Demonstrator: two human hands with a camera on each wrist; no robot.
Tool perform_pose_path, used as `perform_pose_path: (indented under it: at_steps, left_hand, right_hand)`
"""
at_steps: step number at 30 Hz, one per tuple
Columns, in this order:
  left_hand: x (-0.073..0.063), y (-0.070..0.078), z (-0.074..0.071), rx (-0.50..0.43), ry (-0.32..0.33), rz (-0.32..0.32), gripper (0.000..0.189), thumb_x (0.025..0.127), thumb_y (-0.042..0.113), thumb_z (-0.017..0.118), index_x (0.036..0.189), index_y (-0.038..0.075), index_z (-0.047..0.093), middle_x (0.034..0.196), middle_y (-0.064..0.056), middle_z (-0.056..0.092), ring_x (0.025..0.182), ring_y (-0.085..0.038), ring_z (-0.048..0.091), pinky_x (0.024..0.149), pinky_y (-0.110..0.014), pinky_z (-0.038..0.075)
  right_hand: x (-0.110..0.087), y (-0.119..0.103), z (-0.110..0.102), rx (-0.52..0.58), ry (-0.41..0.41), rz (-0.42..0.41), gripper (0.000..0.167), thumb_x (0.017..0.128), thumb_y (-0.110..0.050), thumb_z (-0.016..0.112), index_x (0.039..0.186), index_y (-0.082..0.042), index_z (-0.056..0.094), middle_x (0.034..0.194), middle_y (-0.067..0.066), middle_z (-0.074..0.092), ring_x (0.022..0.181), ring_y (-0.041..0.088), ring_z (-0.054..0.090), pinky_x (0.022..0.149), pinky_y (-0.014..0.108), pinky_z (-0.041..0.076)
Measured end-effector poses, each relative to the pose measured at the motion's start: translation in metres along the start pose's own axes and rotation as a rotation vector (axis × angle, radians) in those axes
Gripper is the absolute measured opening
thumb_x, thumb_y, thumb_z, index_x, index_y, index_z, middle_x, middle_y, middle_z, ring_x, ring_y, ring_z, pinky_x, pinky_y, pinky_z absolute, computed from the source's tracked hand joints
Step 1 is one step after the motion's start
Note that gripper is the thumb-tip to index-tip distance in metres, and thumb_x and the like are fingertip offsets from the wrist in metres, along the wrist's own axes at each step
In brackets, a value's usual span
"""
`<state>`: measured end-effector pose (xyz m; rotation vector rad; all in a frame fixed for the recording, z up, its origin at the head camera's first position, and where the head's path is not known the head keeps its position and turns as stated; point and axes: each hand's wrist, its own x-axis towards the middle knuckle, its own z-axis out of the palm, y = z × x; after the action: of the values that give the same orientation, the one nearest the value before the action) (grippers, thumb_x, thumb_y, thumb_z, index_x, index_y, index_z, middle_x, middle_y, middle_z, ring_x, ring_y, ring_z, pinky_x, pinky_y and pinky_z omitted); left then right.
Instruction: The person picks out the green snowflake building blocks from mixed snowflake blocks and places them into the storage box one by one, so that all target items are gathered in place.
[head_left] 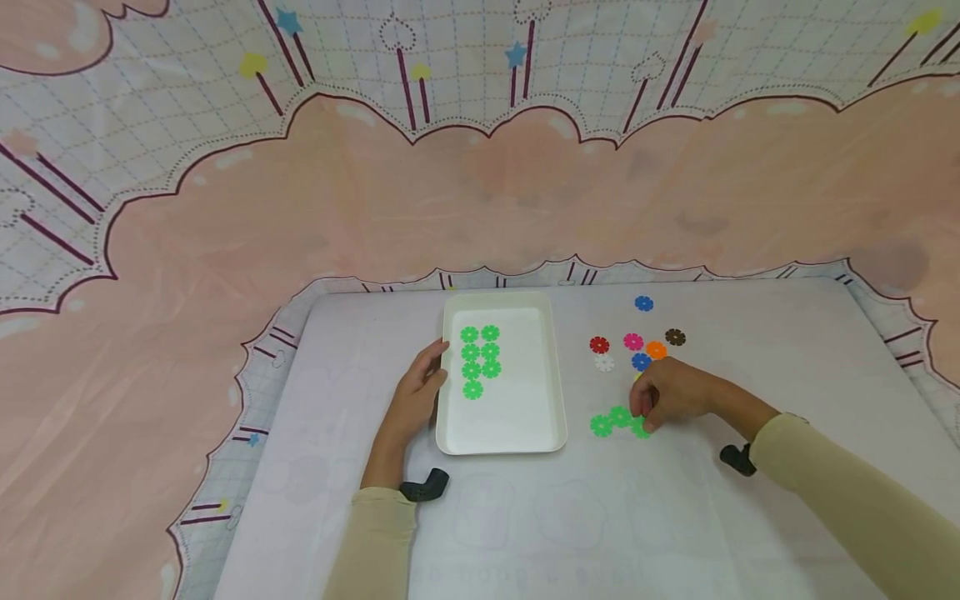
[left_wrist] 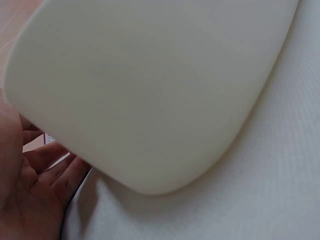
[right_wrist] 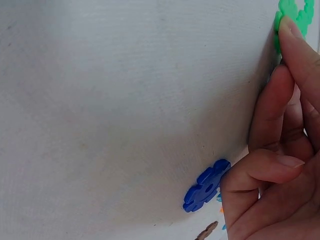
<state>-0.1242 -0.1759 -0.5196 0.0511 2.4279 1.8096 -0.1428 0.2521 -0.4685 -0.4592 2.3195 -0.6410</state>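
Observation:
A white rectangular tray (head_left: 525, 417) lies on the table with several green snowflake discs (head_left: 471, 352) in two columns on its left side. My left hand (head_left: 412, 393) holds the tray's left edge; in the left wrist view its fingers (left_wrist: 65, 175) reach beneath the rim. To the tray's right, my right hand (head_left: 671, 393) pinches a green snowflake disc (head_left: 641, 428) at the table surface. Two more green discs (head_left: 602, 426) lie just left of it. In the right wrist view, a fingertip presses the green disc (right_wrist: 295, 22), while a blue disc (right_wrist: 206, 186) lies beside the curled fingers.
Beyond the right hand lie loose discs: red (head_left: 599, 344), white (head_left: 603, 362), pink (head_left: 633, 342), orange (head_left: 656, 350), brown (head_left: 676, 337) and blue (head_left: 644, 303). A yellow disc (head_left: 637, 378) is mostly hidden by that hand. A patterned cloth (head_left: 480, 192) hangs behind the white table.

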Motion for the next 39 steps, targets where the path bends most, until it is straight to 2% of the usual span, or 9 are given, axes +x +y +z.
perform_pose_path:
  at_steps: [8, 15, 24, 31, 39]
  left_hand:
    - [0.000, 0.001, 0.001, 0.006, 0.007, -0.001, 0.046, 0.107, 0.015, 0.049, 0.152, 0.021, 0.048, 0.164, 0.010, 0.035, 0.151, -0.023, 0.038, 0.121, -0.050, 0.035]
    - [-0.001, 0.003, 0.002, 0.014, 0.013, -0.005, 0.046, 0.107, 0.015, 0.049, 0.152, 0.021, 0.048, 0.164, 0.010, 0.036, 0.150, -0.023, 0.040, 0.120, -0.050, 0.037]
    - [-0.001, 0.003, 0.001, 0.013, 0.011, -0.002, 0.046, 0.107, 0.016, 0.049, 0.152, 0.022, 0.048, 0.164, 0.010, 0.035, 0.151, -0.022, 0.038, 0.122, -0.049, 0.035]
    - [-0.001, 0.003, 0.001, 0.011, 0.011, 0.000, 0.046, 0.107, 0.016, 0.049, 0.152, 0.020, 0.048, 0.164, 0.011, 0.035, 0.152, -0.021, 0.037, 0.122, -0.049, 0.034]
    - [-0.001, 0.002, 0.001, 0.013, 0.012, 0.006, 0.046, 0.106, 0.015, 0.049, 0.152, 0.021, 0.048, 0.163, 0.011, 0.036, 0.150, -0.022, 0.039, 0.121, -0.050, 0.036]
  right_hand:
    - [0.001, -0.001, -0.001, -0.011, -0.008, 0.002, 0.019, 0.075, -0.018, 0.091, 0.082, -0.023, 0.074, 0.078, -0.003, 0.064, 0.081, 0.017, 0.058, 0.070, 0.028, 0.053]
    - [-0.001, 0.001, -0.004, -0.001, -0.017, -0.035, 0.019, 0.076, -0.019, 0.090, 0.081, -0.022, 0.073, 0.078, -0.004, 0.065, 0.081, 0.017, 0.058, 0.070, 0.028, 0.053]
    - [-0.001, 0.002, -0.011, 0.034, -0.076, -0.050, 0.018, 0.079, -0.021, 0.088, 0.085, -0.021, 0.071, 0.083, -0.003, 0.065, 0.085, 0.018, 0.058, 0.072, 0.028, 0.053]
    - [-0.001, 0.000, -0.013, 0.096, -0.121, -0.041, 0.015, 0.083, -0.019, 0.085, 0.093, -0.019, 0.073, 0.084, 0.001, 0.065, 0.082, 0.019, 0.057, 0.071, 0.029, 0.053]
    - [0.005, -0.006, -0.016, 0.152, -0.143, -0.021, 0.016, 0.084, -0.016, 0.083, 0.097, -0.017, 0.073, 0.081, 0.003, 0.065, 0.071, 0.020, 0.059, 0.068, 0.030, 0.053]
